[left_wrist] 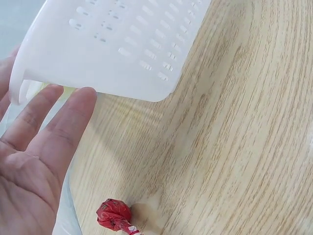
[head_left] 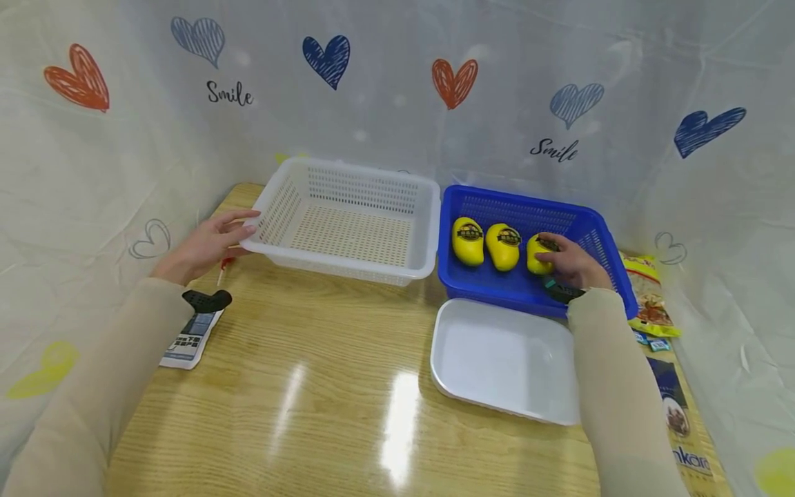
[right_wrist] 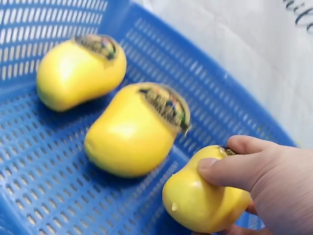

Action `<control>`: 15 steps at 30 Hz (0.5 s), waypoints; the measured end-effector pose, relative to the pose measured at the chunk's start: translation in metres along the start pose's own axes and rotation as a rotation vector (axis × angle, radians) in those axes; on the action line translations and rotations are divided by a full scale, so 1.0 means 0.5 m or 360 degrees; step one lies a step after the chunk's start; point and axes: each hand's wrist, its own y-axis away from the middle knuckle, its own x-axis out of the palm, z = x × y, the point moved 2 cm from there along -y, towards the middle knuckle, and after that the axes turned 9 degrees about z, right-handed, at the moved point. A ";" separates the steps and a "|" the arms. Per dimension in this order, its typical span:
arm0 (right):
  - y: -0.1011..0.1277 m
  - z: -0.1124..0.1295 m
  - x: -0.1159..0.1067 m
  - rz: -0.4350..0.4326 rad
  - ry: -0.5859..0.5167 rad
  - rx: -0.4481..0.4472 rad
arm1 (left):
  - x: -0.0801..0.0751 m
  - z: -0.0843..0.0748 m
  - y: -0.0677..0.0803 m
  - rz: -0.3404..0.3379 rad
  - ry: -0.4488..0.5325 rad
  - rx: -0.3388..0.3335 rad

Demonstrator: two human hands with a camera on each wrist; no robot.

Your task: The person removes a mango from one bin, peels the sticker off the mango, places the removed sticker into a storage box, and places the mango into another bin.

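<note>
Here my right hand [head_left: 568,262] grips the rightmost yellow pouch [right_wrist: 203,196] in the blue basket [head_left: 586,231]; my left hand [head_left: 205,241], fingers straight, touches the white basket [head_left: 366,172] at centre frame.

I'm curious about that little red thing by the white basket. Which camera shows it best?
The left wrist view: the red wrapped sweet lies close and sharp on the table beside the left hand. The head view shows a tiny red speck; the right wrist view misses it.

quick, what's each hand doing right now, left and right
Left hand: open, straight fingers touching the white basket rim.
Right hand: grips the rightmost yellow fruit in the blue basket.
</note>
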 end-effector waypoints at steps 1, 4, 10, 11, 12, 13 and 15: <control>0.004 0.006 -0.001 -0.0009 -0.0007 -0.0030 | 0.000 0.000 -0.001 0.0002 0.0003 0.0004; 0.018 0.034 -0.001 -0.0046 0.0018 -0.0140 | 0.001 -0.001 -0.002 0.0000 0.0012 0.0010; 0.072 0.113 0.032 -0.0040 0.0266 -0.0354 | 0.001 -0.003 0.000 -0.0001 0.0025 -0.0001; 0.085 0.127 0.043 -0.0025 0.0327 -0.0399 | 0.001 -0.003 0.000 0.0004 0.0022 -0.0002; 0.100 0.141 0.057 -0.0006 0.0381 -0.0449 | 0.001 -0.003 0.000 0.0007 0.0022 -0.0003; 0.114 0.154 0.074 0.0015 0.0429 -0.0502 | 0.001 -0.002 0.000 0.0013 0.0023 -0.0003; 0.144 0.176 0.111 0.0064 0.0501 -0.0606 | 0.000 -0.001 0.001 0.0017 0.0020 -0.0005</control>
